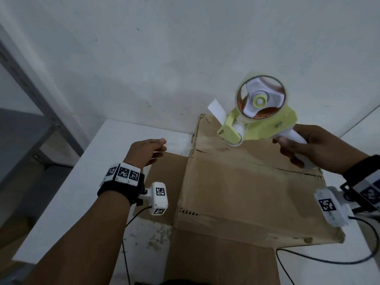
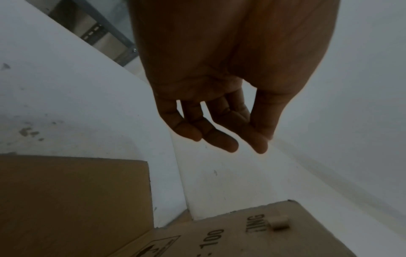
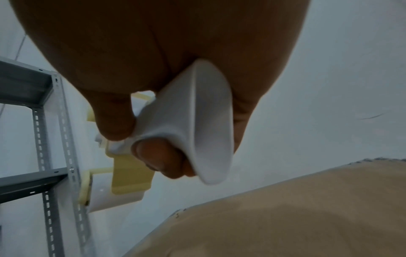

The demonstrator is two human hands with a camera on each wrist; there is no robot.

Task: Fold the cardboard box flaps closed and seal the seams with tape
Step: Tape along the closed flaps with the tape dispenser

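A brown cardboard box stands on the white table with its top flaps folded shut; a seam runs across the top. My right hand grips the white handle of a yellow-green tape dispenser and holds it above the box's far edge, with a loose white tape end sticking out to the left. My left hand hovers over the table left of the box, fingers relaxed and holding nothing. A side flap lies flat beneath that hand.
A white wall rises right behind the table and box. Grey metal shelving stands to the left. Black cables trail across the table at the front right. Another flap hangs toward me at the front.
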